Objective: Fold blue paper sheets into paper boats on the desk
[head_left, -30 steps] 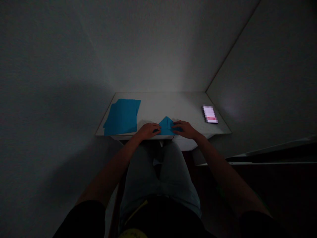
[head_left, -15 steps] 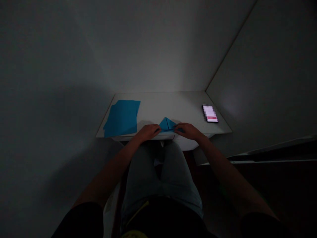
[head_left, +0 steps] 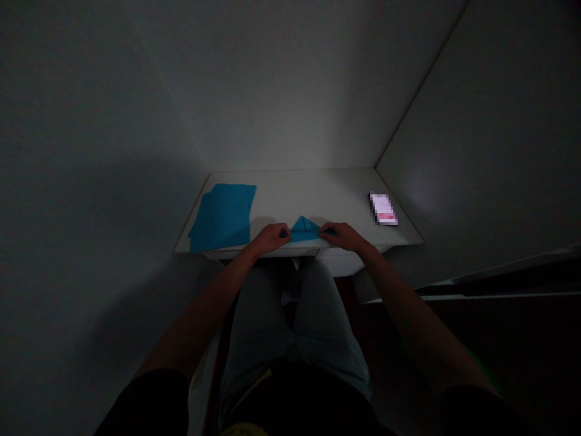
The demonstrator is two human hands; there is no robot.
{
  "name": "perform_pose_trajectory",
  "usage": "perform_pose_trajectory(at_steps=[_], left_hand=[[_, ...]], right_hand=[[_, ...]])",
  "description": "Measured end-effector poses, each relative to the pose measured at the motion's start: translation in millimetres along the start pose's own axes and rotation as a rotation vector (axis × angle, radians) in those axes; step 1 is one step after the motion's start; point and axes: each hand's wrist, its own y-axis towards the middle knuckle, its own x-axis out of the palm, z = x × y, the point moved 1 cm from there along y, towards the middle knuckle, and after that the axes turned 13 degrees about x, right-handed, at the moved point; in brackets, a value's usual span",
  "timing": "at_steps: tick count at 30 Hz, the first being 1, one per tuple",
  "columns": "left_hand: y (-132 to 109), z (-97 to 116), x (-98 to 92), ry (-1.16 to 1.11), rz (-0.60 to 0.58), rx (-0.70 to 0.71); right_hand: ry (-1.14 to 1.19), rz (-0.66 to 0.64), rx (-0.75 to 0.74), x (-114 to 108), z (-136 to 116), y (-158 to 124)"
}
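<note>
A folded blue paper point(head_left: 304, 229) with a pointed top lies near the front edge of the white table point(head_left: 313, 188). My left hand point(head_left: 272, 238) pinches its left end, fingers closed on the paper. At the other end, my right hand point(head_left: 341, 235) grips the paper between thumb and fingers. A dark crease line runs down from the peak. The parts of the paper under my fingers are partly hidden.
Several blue sheets point(head_left: 222, 217) lie overlapping on the table's left side, reaching its front edge. A phone point(head_left: 384, 209) with a lit, blurred screen rests at the right. Walls stand behind and beside the table.
My left hand has shifted slightly left along the paper, and my right hand slightly up. The lower part of the folded paper shows a wider band between the hands.
</note>
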Motion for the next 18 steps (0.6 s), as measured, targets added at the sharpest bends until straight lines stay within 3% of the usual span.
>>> perform_pose_trajectory(at_steps=[6,18], left_hand=[[1.0,-2.1,2.5,0.018,0.008,-0.045],[2.9,22.5,3.2,0.036,0.069,-0.055]], right_hand=[[-0.032,0.044,0.07,2.4,-0.3,6.4],[-0.065,-0.034,0.153,0.0,4.6,41.2]])
